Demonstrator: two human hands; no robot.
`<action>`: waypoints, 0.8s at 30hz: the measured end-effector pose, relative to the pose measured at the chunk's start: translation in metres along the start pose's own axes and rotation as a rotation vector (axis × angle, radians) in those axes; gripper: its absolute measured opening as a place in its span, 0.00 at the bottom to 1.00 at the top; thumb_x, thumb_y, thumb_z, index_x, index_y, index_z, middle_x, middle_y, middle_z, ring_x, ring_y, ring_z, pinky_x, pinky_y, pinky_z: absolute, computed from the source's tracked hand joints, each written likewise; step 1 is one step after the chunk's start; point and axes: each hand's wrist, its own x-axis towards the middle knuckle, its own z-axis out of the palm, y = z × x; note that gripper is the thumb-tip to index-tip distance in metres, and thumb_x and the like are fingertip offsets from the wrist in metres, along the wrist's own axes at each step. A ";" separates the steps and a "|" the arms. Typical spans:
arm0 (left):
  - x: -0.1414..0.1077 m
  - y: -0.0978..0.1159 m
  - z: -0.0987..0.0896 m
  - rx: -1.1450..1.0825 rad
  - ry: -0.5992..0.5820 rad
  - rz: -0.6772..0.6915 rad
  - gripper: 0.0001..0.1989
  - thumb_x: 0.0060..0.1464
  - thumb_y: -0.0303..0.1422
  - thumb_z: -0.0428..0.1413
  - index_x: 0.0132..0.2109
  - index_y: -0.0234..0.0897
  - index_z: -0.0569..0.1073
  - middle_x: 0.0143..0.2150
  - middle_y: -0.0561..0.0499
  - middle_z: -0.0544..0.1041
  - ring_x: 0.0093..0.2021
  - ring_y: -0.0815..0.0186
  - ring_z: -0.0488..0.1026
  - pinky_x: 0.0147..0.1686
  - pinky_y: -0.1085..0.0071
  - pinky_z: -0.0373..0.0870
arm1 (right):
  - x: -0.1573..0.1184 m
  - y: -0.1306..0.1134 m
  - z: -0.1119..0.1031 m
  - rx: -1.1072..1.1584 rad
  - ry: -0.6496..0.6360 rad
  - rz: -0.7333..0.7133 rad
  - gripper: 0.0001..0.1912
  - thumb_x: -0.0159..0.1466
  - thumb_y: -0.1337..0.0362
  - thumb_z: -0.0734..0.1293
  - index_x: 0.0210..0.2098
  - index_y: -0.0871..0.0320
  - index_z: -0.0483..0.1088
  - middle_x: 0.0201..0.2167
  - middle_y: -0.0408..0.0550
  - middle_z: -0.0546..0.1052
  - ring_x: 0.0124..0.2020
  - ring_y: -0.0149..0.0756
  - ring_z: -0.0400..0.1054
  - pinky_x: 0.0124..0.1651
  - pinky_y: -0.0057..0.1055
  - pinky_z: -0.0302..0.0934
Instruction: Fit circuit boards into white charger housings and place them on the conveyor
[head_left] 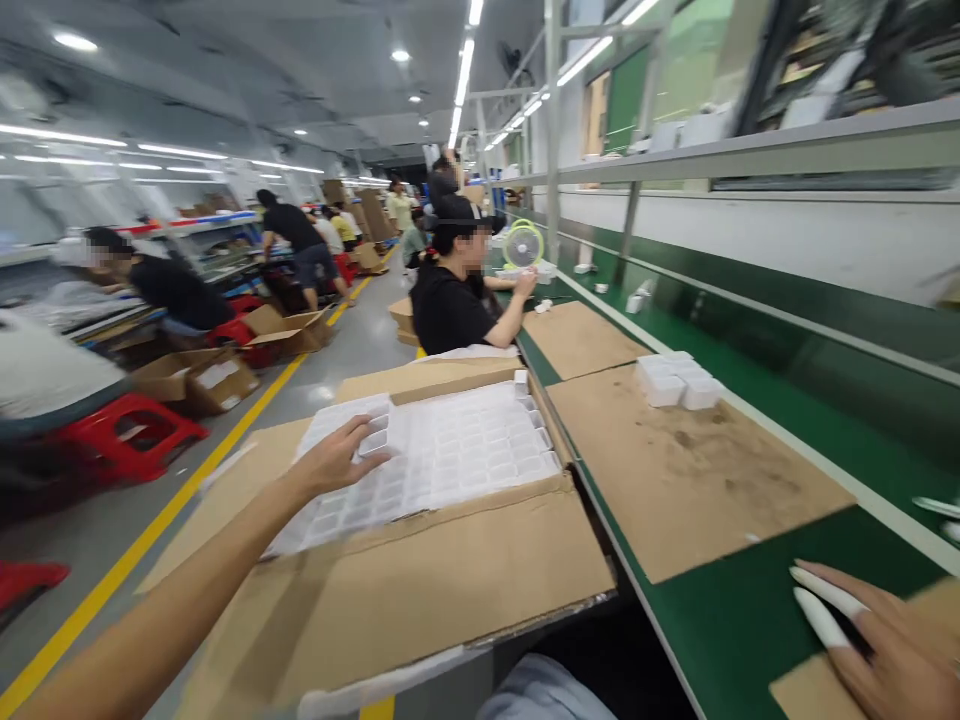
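Observation:
My left hand [341,458] reaches over an open cardboard box [450,560] holding a white divided tray [442,450]. Its fingers and thumb are closed around a small stack of white trays or boxes [377,435] at the tray's left part. My right hand [885,640] is at the lower right over the green bench, with white covers on two fingertips; the fingers are apart and nothing shows between them. White blocks [679,380] stand grouped on a brown cardboard sheet [675,460]. One small white piece [520,382] sits at the tray's far right corner.
A person in a black shirt and cap [461,290] sits beyond the box at the green bench [697,590]. A green fan [523,245] stands there. Metal posts and a shelf [750,155] run along the right. Red stools [139,430] and other people are at the left.

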 end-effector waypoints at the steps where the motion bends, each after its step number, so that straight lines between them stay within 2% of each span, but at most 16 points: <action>1: 0.014 0.015 -0.002 0.006 0.075 0.050 0.25 0.64 0.53 0.54 0.56 0.38 0.74 0.60 0.37 0.74 0.57 0.49 0.77 0.56 0.55 0.77 | 0.001 -0.003 0.000 0.002 0.003 -0.011 0.17 0.68 0.59 0.62 0.52 0.52 0.76 0.48 0.54 0.82 0.49 0.51 0.77 0.51 0.48 0.73; 4: 0.071 0.082 0.000 -0.020 0.239 0.246 0.23 0.63 0.51 0.58 0.55 0.40 0.75 0.57 0.40 0.77 0.57 0.49 0.78 0.55 0.57 0.77 | 0.013 -0.018 -0.003 -0.013 0.031 0.022 0.15 0.70 0.62 0.61 0.52 0.54 0.75 0.50 0.55 0.81 0.52 0.49 0.75 0.54 0.48 0.73; 7: 0.134 0.181 0.013 -0.096 0.305 0.433 0.25 0.61 0.54 0.60 0.55 0.41 0.76 0.55 0.40 0.78 0.54 0.50 0.78 0.54 0.56 0.77 | 0.026 -0.034 -0.007 0.001 0.031 0.064 0.14 0.72 0.64 0.60 0.52 0.55 0.74 0.52 0.56 0.80 0.54 0.47 0.74 0.56 0.48 0.72; 9: 0.174 0.253 0.027 -0.133 0.265 0.506 0.27 0.60 0.56 0.59 0.52 0.39 0.78 0.54 0.38 0.78 0.55 0.49 0.77 0.55 0.55 0.76 | 0.030 -0.042 -0.008 0.021 0.044 0.089 0.14 0.73 0.65 0.60 0.52 0.56 0.74 0.52 0.57 0.79 0.54 0.47 0.74 0.56 0.49 0.72; 11: 0.209 0.321 0.043 -0.103 0.115 0.526 0.27 0.58 0.58 0.59 0.48 0.38 0.79 0.54 0.36 0.77 0.55 0.47 0.77 0.56 0.52 0.74 | 0.033 -0.047 -0.008 0.039 0.059 0.102 0.13 0.73 0.66 0.60 0.52 0.56 0.74 0.51 0.57 0.79 0.53 0.48 0.74 0.56 0.50 0.73; 12: 0.225 0.351 0.052 -0.084 0.015 0.515 0.27 0.58 0.58 0.59 0.48 0.37 0.79 0.54 0.36 0.77 0.54 0.46 0.77 0.56 0.51 0.73 | 0.034 -0.048 -0.008 0.046 0.066 0.105 0.13 0.73 0.66 0.60 0.52 0.56 0.74 0.51 0.57 0.79 0.53 0.48 0.74 0.55 0.50 0.73; 14: 0.253 0.401 0.069 -0.074 -0.023 0.532 0.27 0.59 0.57 0.59 0.46 0.36 0.80 0.51 0.36 0.78 0.51 0.46 0.78 0.53 0.52 0.74 | 0.035 -0.049 -0.007 0.058 0.074 0.115 0.13 0.73 0.67 0.60 0.51 0.56 0.74 0.51 0.57 0.79 0.52 0.47 0.74 0.55 0.50 0.74; 16: 0.277 0.436 0.083 -0.067 -0.033 0.524 0.27 0.60 0.56 0.58 0.45 0.34 0.80 0.48 0.34 0.79 0.49 0.44 0.79 0.50 0.52 0.74 | 0.037 -0.050 -0.006 0.065 0.069 0.137 0.13 0.73 0.68 0.59 0.52 0.56 0.73 0.51 0.58 0.78 0.52 0.47 0.74 0.55 0.49 0.74; 18: 0.299 0.457 0.094 -0.065 -0.039 0.493 0.28 0.59 0.56 0.58 0.44 0.33 0.81 0.46 0.32 0.80 0.46 0.42 0.80 0.47 0.51 0.74 | 0.040 -0.052 -0.005 0.072 0.057 0.155 0.14 0.73 0.69 0.58 0.53 0.56 0.73 0.52 0.58 0.78 0.53 0.47 0.74 0.55 0.48 0.74; 21: 0.325 0.471 0.106 -0.074 -0.042 0.434 0.28 0.58 0.55 0.59 0.45 0.32 0.82 0.45 0.29 0.80 0.44 0.39 0.80 0.44 0.49 0.74 | 0.042 -0.055 -0.005 0.076 0.056 0.177 0.15 0.73 0.70 0.58 0.53 0.55 0.72 0.52 0.57 0.77 0.53 0.47 0.74 0.55 0.47 0.74; 24: 0.340 0.473 0.114 -0.105 -0.022 0.389 0.29 0.59 0.56 0.57 0.46 0.32 0.82 0.47 0.26 0.79 0.48 0.35 0.78 0.46 0.45 0.72 | 0.044 -0.057 -0.005 0.072 0.075 0.186 0.14 0.73 0.71 0.59 0.53 0.54 0.71 0.52 0.56 0.77 0.53 0.46 0.74 0.54 0.47 0.74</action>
